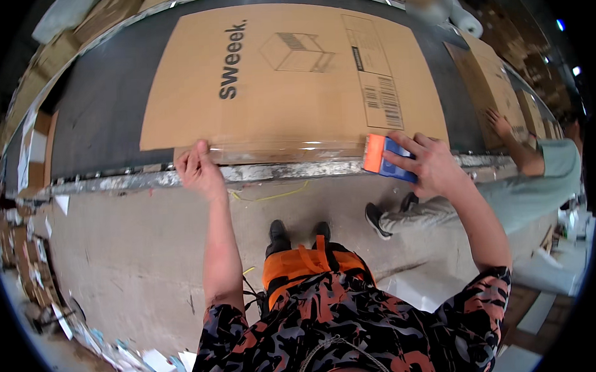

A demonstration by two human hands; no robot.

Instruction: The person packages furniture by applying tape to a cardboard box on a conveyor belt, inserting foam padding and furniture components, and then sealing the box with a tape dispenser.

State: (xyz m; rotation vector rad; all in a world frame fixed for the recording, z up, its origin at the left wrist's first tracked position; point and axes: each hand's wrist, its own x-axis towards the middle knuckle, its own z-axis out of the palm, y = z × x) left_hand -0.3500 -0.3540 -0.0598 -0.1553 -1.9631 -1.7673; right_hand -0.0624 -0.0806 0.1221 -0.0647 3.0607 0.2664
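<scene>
A large flat cardboard box (308, 107) lies on the dark conveyor in front of me, its top printed with a furniture drawing and a label. My right hand (432, 165) grips an orange and blue tape dispenser (384, 158) against the box's near side, toward the right end. Shiny clear tape (290, 147) runs along that near side, between the dispenser and my left hand. At the near left part of the box, my left hand (201, 171) is closed, its thumb and fingers curled at the edge; what they pinch is hidden.
The conveyor's worn metal rail (278, 171) runs between me and the box. On the right, a co-worker (531, 184) rests a hand on another carton (494, 81). An open carton (35, 152) stands at the left. Cardboard and scraps (153, 361) litter the floor at lower left.
</scene>
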